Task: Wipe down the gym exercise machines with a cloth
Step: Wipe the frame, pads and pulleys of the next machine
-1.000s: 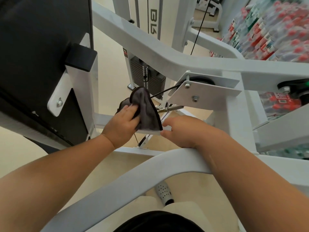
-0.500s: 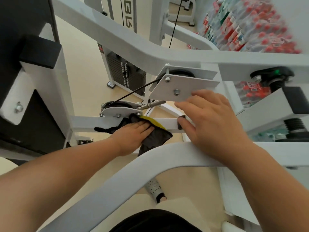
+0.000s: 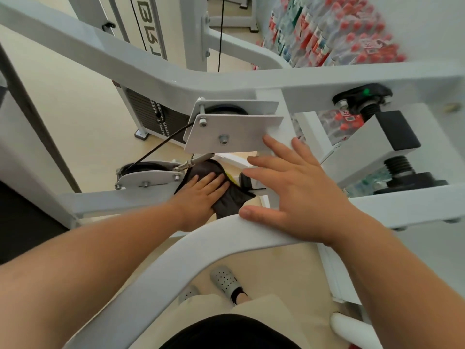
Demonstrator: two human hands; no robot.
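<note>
**Mid-wipe on lower crossbar**

Left hand (image 3: 201, 195) presses flat, fingers straight, on the dark cloth (image 3: 231, 202), which lies on the white lower crossbar (image 3: 113, 202) beside the pulley bracket (image 3: 148, 176). Right hand (image 3: 297, 195) is spread loose and grasps nothing, thumb on the curved bar (image 3: 201, 243). Likely plenty of frame left. No telling which parts are clean. Cloth partly hidden under the hand.

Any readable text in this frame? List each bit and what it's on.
"B", then two characters I can't make out, running sideways: white weight-stack cover.
"38", partly cut off and uncertain: red tag on a bottle pack.
Bottle labels: blurred, unreadable.
</note>
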